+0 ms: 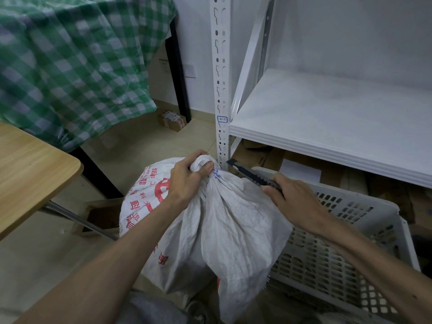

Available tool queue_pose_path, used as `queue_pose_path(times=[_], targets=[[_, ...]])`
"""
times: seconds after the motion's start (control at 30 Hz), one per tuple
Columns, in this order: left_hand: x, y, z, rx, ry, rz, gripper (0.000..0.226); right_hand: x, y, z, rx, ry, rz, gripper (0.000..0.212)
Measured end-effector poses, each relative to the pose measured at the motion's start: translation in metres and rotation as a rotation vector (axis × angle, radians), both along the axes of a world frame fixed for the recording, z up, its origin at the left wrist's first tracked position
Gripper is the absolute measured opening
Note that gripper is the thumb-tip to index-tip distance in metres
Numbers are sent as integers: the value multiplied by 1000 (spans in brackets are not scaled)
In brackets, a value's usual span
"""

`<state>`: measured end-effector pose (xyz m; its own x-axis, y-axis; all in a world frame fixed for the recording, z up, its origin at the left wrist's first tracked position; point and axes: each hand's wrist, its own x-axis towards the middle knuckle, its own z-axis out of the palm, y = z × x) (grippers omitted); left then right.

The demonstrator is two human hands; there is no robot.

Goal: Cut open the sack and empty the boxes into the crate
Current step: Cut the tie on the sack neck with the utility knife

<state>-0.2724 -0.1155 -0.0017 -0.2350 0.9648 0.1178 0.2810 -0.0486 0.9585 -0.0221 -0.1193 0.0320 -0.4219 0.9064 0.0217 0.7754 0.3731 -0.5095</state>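
L hand (187, 177) gripped tied neck of white woven plastic sack (210, 220) beside pale perforated plastic crate (339, 242); R hand (294, 197) held black utility knife (252, 174) w/ blade near neck; slip could nick L fingers.

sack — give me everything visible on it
The sack is white woven plastic, as it looks, crinkled, with red printed characters on its left side. It stands on the floor, full and bulging, its neck gathered and still closed with what seems a blue tie. The left hand grips the bunched neck from above. The right hand holds a dark utility knife just right of the neck; contact cannot be told. Its right side lies against the grey crate.
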Motion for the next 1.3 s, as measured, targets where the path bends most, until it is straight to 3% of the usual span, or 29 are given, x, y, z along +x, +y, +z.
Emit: queue_pose_path(times=[0.8,1.0,1.3], targets=[[3,-2,1,21,-20,2,8,-17,-14,0,59,-42,77,30],[6,-3,2,26,20,38,7,-25,-17,9,119,-144,72,29],[13,-1,7,47,124,109,5,-33,-29,12,78,-86,42,30]])
